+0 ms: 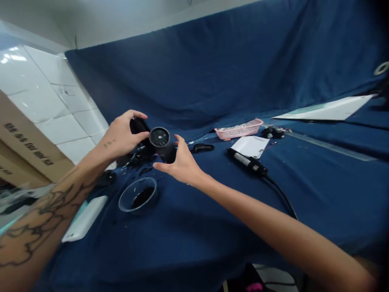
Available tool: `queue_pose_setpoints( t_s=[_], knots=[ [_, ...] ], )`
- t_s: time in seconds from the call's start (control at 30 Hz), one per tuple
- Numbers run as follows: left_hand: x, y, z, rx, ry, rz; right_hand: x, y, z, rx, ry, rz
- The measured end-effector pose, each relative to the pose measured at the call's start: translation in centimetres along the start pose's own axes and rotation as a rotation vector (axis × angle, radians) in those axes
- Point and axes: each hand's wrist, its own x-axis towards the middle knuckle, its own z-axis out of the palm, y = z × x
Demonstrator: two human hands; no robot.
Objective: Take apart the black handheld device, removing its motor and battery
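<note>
My left hand (122, 134) grips a black hair dryer body (160, 140) by its rear part, thumb against the round open barrel. My right hand (181, 163) cups the barrel from the right and below, fingers touching it. The barrel's open end faces me, with a grille inside. Small black parts (136, 159) lie scattered on the blue cloth right under the dryer. A clear plastic cup (137, 195) with dark bits inside stands just in front of my hands.
A white phone-like slab (85, 218) lies at the left front. A black electric screwdriver (247, 161) with its cable lies to the right. Behind it sit white paper (252, 145), a pink basket (238, 129) and a black part (203, 148). Cardboard boxes (27, 142) stand at far left.
</note>
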Motion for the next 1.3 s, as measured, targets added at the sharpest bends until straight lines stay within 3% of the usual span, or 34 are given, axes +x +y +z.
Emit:
queue_pose_setpoints(
  t_s=[0.1,0.23,0.37,0.47,0.6,0.73,0.97,1.13,1.3],
  knots=[
    [-2.5,1.5,3.3,-0.321,-0.027,-0.118,-1.1,1.4,-2.3,0.098,0.023,0.007],
    [-5.8,2.0,8.2,-0.737,-0.234,-0.299,-3.0,4.5,-7.7,0.215,-0.173,0.158],
    [-7.5,2.1,12.3,-0.973,-0.38,-0.399,-4.1,6.4,-12.5,0.366,-0.323,0.384],
    [-8.2,1.9,14.1,-1.074,-0.416,-0.43,-4.0,6.8,-14.6,0.458,-0.36,0.479],
    [-9.2,1.3,14.9,-1.172,-0.453,-0.481,-3.2,7.3,-15.8,0.52,-0.382,0.523],
    [-10.2,1.1,15.5,-1.345,-0.417,-0.589,-2.5,8.6,-16.1,0.463,-0.345,0.592],
    [-11.6,0.8,16.2,-1.229,-0.372,-0.719,-3.0,11.8,-16.3,0.033,-0.178,0.669],
    [-11.9,0.3,16.4,-1.106,-0.339,-0.794,-3.5,12.6,-16.3,-0.448,-0.075,0.506],
    [-11.9,0.6,16.2,-1.042,-0.353,-0.85,-4.0,13.2,-16.5,-0.69,0.021,0.291]
  ],
)
